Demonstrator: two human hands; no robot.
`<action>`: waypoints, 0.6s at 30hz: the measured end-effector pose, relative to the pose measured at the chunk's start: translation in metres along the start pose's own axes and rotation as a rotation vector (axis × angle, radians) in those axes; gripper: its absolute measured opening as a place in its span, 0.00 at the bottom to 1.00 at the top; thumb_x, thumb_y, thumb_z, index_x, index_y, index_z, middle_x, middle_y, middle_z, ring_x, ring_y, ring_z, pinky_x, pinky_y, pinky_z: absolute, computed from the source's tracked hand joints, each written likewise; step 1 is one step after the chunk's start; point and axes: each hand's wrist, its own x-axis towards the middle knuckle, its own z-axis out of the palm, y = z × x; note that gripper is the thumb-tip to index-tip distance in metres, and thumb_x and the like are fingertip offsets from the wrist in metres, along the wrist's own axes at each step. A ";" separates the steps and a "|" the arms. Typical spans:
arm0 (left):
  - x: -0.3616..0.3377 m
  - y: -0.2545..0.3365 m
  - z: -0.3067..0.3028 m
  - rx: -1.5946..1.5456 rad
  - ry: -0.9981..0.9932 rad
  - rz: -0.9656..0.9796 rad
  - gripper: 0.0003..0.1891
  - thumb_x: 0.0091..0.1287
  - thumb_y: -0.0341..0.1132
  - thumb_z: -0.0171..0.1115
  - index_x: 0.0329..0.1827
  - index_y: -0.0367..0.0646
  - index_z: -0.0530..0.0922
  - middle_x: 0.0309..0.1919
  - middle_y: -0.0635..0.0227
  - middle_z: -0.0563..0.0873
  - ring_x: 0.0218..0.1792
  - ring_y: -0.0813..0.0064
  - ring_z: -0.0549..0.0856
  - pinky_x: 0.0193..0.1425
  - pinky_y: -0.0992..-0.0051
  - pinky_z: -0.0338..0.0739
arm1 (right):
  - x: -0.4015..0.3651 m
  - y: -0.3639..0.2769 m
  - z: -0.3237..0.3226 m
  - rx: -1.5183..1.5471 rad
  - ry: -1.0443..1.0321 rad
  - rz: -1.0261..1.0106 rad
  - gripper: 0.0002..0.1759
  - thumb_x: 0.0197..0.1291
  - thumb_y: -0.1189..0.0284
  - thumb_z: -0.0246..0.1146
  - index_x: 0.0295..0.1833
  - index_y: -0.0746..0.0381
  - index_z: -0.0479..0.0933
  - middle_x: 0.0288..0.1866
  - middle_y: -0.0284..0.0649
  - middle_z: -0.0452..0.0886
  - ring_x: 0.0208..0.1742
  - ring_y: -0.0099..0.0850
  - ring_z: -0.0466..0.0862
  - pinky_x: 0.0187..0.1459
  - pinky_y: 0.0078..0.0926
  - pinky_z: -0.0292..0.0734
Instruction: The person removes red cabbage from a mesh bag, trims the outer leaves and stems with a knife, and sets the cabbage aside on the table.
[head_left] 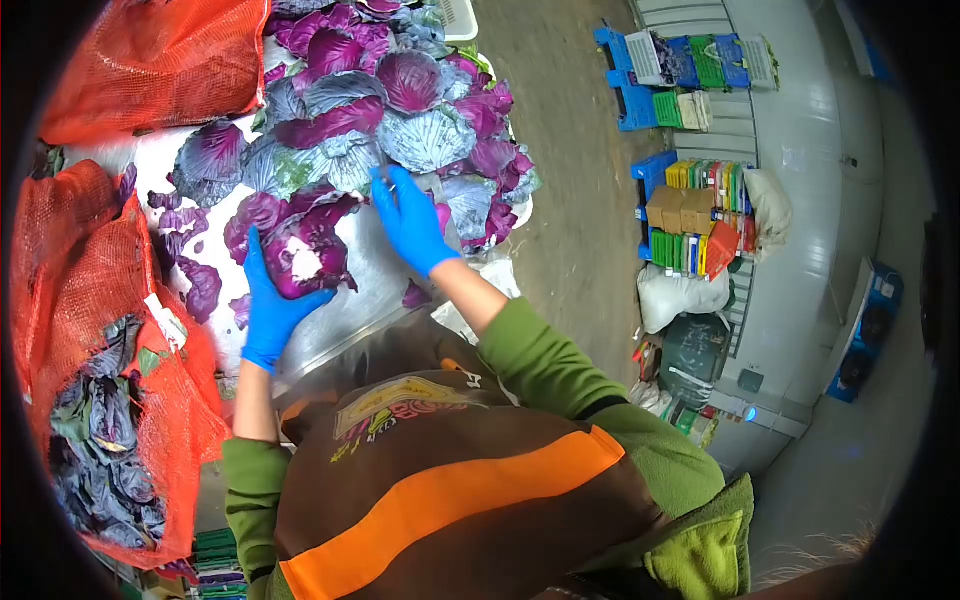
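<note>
My left hand (272, 310), in a blue glove, grips a red cabbage (322, 250) from its lower left side. The cabbage's pale cut stem end faces up and its outer leaves are loose. To its right, my gloved right hand (410, 222) is closed, fingers bent, at the edge of the leaf heap. A thin greyish thing shows at its fingertips, too blurred to name. Loose purple and blue-green cabbage leaves (425, 135) are piled just beyond both hands. Under the cabbage lies a shiny metal table (375, 285).
Red mesh sacks (165, 70) lie at the left; a nearer open mesh sack (190, 400) holds dark cabbages (105, 440). Leaf scraps (200, 288) lie on the metal. Beyond the floor, stacked crates (700, 60), cardboard boxes (680, 210) and white bags (685, 298) line the wall.
</note>
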 end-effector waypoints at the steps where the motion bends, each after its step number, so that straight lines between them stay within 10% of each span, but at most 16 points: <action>1: -0.002 0.007 0.011 0.040 0.112 -0.003 0.69 0.34 0.48 0.85 0.77 0.40 0.46 0.68 0.49 0.59 0.68 0.52 0.63 0.74 0.58 0.58 | -0.013 -0.005 0.003 -0.002 -0.004 -0.304 0.16 0.70 0.62 0.53 0.56 0.59 0.75 0.48 0.50 0.81 0.50 0.49 0.80 0.50 0.40 0.75; 18: 0.019 0.024 0.032 0.166 0.232 -0.129 0.55 0.38 0.51 0.83 0.67 0.31 0.63 0.62 0.47 0.67 0.65 0.52 0.68 0.70 0.60 0.64 | -0.022 -0.004 0.014 -0.509 -0.235 -0.487 0.25 0.67 0.58 0.55 0.67 0.55 0.70 0.37 0.45 0.80 0.37 0.44 0.80 0.38 0.43 0.74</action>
